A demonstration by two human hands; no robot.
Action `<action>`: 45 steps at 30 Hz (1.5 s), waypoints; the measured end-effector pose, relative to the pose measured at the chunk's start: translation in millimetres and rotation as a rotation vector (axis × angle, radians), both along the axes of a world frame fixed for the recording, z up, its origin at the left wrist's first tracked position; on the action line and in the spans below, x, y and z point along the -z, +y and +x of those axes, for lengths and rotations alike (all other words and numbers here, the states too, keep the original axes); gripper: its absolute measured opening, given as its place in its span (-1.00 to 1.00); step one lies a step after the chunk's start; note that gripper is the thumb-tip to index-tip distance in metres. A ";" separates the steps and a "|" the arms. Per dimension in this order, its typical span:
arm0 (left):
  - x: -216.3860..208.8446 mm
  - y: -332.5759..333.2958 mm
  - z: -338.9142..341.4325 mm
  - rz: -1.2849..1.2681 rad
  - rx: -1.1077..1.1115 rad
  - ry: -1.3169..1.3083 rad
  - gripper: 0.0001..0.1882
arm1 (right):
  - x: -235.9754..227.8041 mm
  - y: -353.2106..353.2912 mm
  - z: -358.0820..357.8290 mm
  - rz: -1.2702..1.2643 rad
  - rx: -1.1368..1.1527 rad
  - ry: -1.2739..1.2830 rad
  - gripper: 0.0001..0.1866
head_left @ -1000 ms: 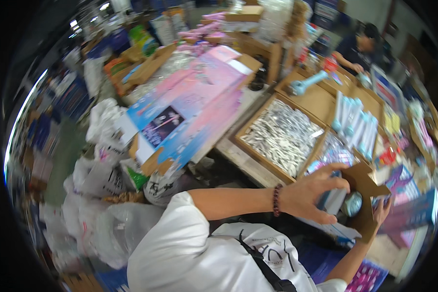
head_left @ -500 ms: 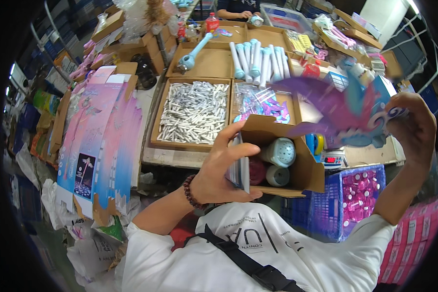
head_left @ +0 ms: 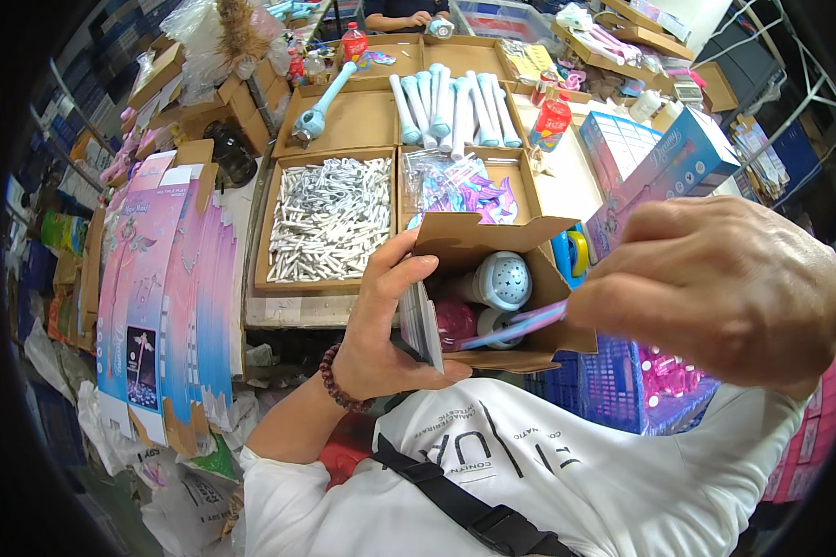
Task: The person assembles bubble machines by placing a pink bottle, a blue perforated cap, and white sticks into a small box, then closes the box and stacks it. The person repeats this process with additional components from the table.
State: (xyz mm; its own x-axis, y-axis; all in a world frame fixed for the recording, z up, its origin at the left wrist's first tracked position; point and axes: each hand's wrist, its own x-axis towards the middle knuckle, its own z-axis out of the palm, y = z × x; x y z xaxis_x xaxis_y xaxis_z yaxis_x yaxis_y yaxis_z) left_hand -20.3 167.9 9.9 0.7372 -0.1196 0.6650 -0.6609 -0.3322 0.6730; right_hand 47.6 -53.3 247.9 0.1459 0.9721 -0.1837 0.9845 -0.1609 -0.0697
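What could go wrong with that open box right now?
The purple-blue piece in the right hand could bend or snag on the star-patterned cylinder, as the box looks crowded. The left hand holds the box by its left side, so it might tip.

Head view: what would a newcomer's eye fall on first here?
Probably the right hand, large at the right, its grip on a flat purple-and-blue piece angled across the opening of an open brown carton near the middle. Next, likely the small white pieces heaped in a shallow box beyond the left hand, and the white-and-pale-blue rods bunched farther back, to the right of that heap.
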 end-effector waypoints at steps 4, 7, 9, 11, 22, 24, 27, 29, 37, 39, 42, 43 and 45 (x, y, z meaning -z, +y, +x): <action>-6.8 -5.2 2.5 0.043 -0.027 -0.021 0.07 | 1.3 18.6 -8.7 -0.022 0.036 0.072 -0.85; -12.0 -5.8 1.3 0.088 -0.044 -0.044 0.07 | -14.4 35.4 -12.9 -0.240 0.150 0.005 -0.87; -14.6 -5.7 0.5 0.094 -0.030 -0.039 0.07 | -20.7 53.9 -6.9 -0.322 0.190 0.037 -0.86; -15.6 -6.4 0.3 0.099 -0.030 -0.037 0.08 | -20.4 67.0 -8.9 -0.418 0.274 0.120 -0.86; -12.7 -0.8 -0.4 0.055 0.029 -0.021 0.07 | 44.0 36.4 11.8 -0.054 0.312 0.487 -0.65; -12.1 0.1 -1.7 0.062 0.022 -0.042 0.07 | 40.4 29.9 7.7 -0.066 0.373 0.410 -0.63; -10.7 0.6 -0.5 0.042 0.002 -0.034 0.07 | 32.5 21.9 1.4 -0.173 0.446 0.224 -0.65; -9.8 0.6 -0.1 0.038 -0.022 -0.039 0.06 | 29.9 17.8 -0.2 -0.222 0.440 0.115 -0.67; -9.8 0.4 2.8 0.088 -0.063 -0.062 0.05 | 16.6 16.8 -8.9 -0.089 0.229 0.134 -0.80; -10.5 -0.6 4.4 0.092 -0.059 -0.067 0.05 | 15.3 18.4 -13.2 -0.085 0.227 0.057 -0.79; -11.4 -3.0 5.7 0.087 -0.053 -0.075 0.05 | 18.1 22.5 -13.9 -0.076 0.156 0.023 -0.79; -11.6 -3.7 5.9 0.087 -0.054 -0.078 0.05 | 18.9 23.7 -12.4 -0.114 0.153 0.084 -0.79; -12.1 -4.2 5.6 0.094 -0.063 -0.081 0.05 | 23.4 27.7 -7.1 -0.177 0.191 0.228 -0.77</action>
